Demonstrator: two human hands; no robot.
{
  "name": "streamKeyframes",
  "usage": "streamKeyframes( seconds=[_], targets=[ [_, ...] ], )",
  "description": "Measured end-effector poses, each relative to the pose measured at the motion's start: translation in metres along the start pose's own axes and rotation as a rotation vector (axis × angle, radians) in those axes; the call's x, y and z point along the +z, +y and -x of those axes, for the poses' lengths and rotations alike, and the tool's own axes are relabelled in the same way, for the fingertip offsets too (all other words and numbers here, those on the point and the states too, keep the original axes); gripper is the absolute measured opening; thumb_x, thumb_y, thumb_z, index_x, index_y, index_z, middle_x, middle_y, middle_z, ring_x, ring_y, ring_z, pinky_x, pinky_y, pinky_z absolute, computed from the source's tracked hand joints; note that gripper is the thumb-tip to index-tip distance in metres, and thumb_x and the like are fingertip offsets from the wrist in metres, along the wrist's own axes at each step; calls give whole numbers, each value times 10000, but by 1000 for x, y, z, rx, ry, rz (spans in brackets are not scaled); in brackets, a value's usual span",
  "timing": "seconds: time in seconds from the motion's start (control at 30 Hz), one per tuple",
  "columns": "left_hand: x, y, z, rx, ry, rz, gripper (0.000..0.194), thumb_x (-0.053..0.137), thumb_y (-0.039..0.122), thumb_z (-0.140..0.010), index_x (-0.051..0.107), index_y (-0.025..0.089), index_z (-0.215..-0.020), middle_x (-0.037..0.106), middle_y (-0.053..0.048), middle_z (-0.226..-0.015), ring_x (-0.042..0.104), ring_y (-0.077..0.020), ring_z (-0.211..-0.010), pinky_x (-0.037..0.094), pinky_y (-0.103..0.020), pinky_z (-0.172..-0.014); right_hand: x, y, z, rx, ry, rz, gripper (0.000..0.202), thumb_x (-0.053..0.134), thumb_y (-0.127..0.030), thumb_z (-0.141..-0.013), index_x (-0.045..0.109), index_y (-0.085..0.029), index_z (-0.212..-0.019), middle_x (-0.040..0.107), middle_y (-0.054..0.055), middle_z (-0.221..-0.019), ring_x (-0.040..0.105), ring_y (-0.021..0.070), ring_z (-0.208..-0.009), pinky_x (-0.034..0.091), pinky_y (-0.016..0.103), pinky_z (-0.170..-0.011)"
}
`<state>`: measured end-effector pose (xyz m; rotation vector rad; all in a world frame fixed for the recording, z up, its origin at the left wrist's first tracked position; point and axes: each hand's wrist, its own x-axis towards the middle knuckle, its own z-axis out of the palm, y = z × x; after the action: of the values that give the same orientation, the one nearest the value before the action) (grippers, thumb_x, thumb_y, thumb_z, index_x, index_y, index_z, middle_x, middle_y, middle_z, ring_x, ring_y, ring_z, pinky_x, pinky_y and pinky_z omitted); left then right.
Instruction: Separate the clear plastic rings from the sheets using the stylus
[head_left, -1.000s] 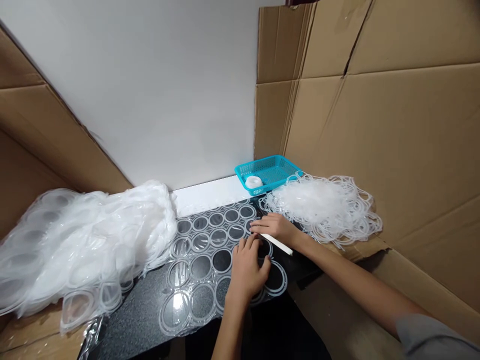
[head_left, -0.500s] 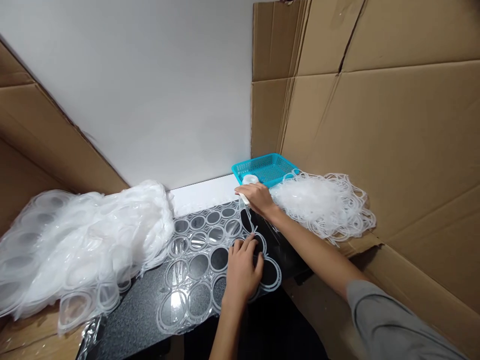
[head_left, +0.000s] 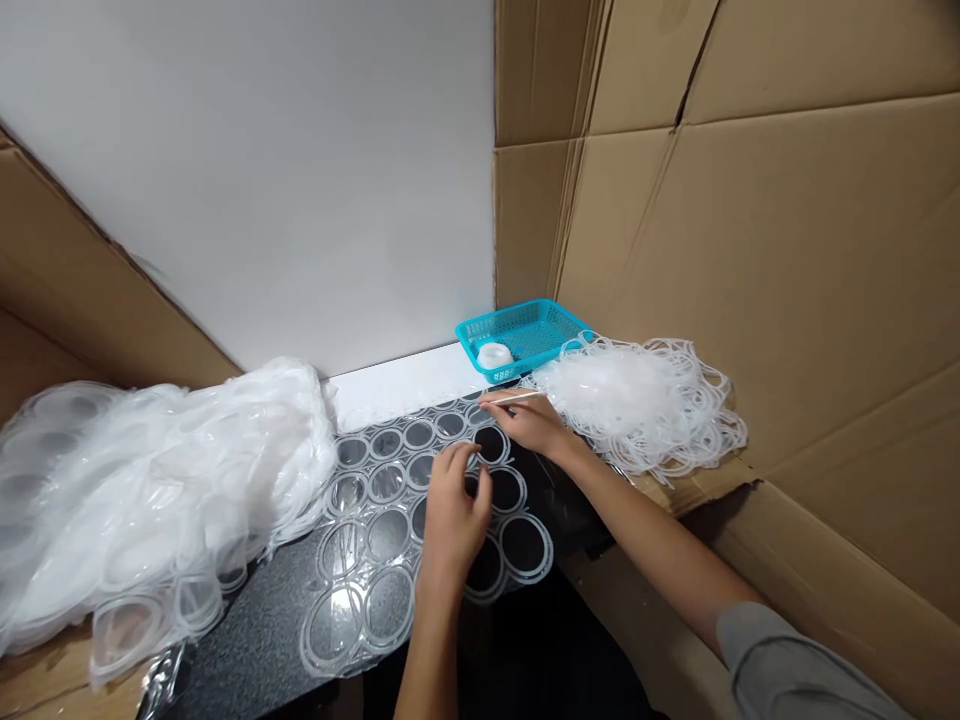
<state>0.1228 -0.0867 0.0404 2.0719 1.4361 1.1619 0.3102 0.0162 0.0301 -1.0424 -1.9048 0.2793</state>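
Note:
A clear plastic sheet with rows of round ring outlines (head_left: pixel 367 560) lies over the dark speckled tabletop. My left hand (head_left: pixel 454 500) is over the sheet's right part, fingers bent and thumb apart from the index finger, with nothing visible in its grasp. Farther back, near the sheet's far right corner, my right hand (head_left: pixel 531 422) is closed around a thin white stick-like tool (head_left: pixel 517 398). The tool lies nearly level across the fingers, and its exact kind cannot be made out. Below the right hand, a ring outline (head_left: pixel 491 445) shows dark inside.
A turquoise basket (head_left: pixel 536 345) at the back holds a white roll-like ring (head_left: pixel 495 356). Beside it sits a tangled heap of white plastic ring strips (head_left: pixel 637 400). On the left rises a thick pile of translucent ring sheets (head_left: pixel 187 480). Cardboard panels (head_left: pixel 750 250) enclose the right side.
My right hand has turned, and the white tool now lies nearly level instead of slanting down. My left hand has lifted its flat fingers into a bend and shifted slightly left.

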Motion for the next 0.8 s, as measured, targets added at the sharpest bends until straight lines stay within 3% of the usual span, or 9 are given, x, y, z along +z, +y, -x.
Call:
streamKeyframes(
  seconds=[0.1, 0.2, 0.3, 0.43, 0.57, 0.67, 0.8],
  targets=[
    [0, -7, -30, -103, -26, -47, 244, 648, 238, -911, 681, 210, -1151, 718, -98, -1124, 687, -250, -1001, 550, -412, -943, 1, 0, 10, 37, 71, -155, 275, 583, -377, -1047, 831, -258, -1039, 830, 54, -1074, 779, 247, -1011, 611, 382, -944],
    [15, -20, -55, -250, -110, -17, 234, 703, 234, -856, 710, 178, -1084, 745, -94, -1003, 688, -208, -790, 554, -363, -803, 4, 3, 13, 115, 87, -295, 354, 566, -477, -1049, 821, -232, -1028, 827, 71, -1043, 754, 193, -721, 628, 322, -703],
    [32, -33, -68, -276, -119, 9, 101, 660, 215, -869, 734, 168, -918, 758, -82, -861, 695, -209, -761, 531, -330, -754, 7, 5, 13, 170, 81, -355, 424, 553, -547, -1044, 805, -208, -1016, 821, 85, -1038, 671, 139, -557, 578, 279, -565],
    [41, -43, -69, -297, -92, 27, 149, 613, 232, -892, 745, 162, -885, 761, -74, -823, 697, -199, -745, 523, -306, -724, 9, 4, 15, 169, 69, -341, 372, 549, -490, -1055, 794, -211, -1040, 815, 88, -1042, 691, 158, -614, 601, 301, -605],
    [39, -48, -67, -297, -88, 23, 258, 671, 255, -860, 761, 135, -1070, 747, -60, -827, 659, -175, -679, 521, -302, -700, 8, 2, 15, 80, 59, -282, 274, 531, -327, -1063, 786, -231, -1090, 775, 95, -1172, 745, 216, -925, 628, 374, -840],
    [39, -50, -67, -271, -98, 8, 213, 683, 252, -858, 792, 141, -1003, 731, -65, -839, 638, -172, -698, 514, -311, -727, 8, 5, 16, 76, -51, -235, 228, 565, -240, -1036, 772, -234, -1130, 760, 77, -1074, 727, 203, -921, 602, 366, -879],
    [40, -49, -68, -234, -131, 5, 173, 649, 160, -850, 818, 163, -890, 733, -67, -864, 645, -170, -749, 499, -299, -749, 8, 9, 19, 60, -218, -113, 252, 779, -267, -924, 761, -224, -1172, 675, 53, -976, 665, 194, -875, 566, 344, -859]
  ],
)
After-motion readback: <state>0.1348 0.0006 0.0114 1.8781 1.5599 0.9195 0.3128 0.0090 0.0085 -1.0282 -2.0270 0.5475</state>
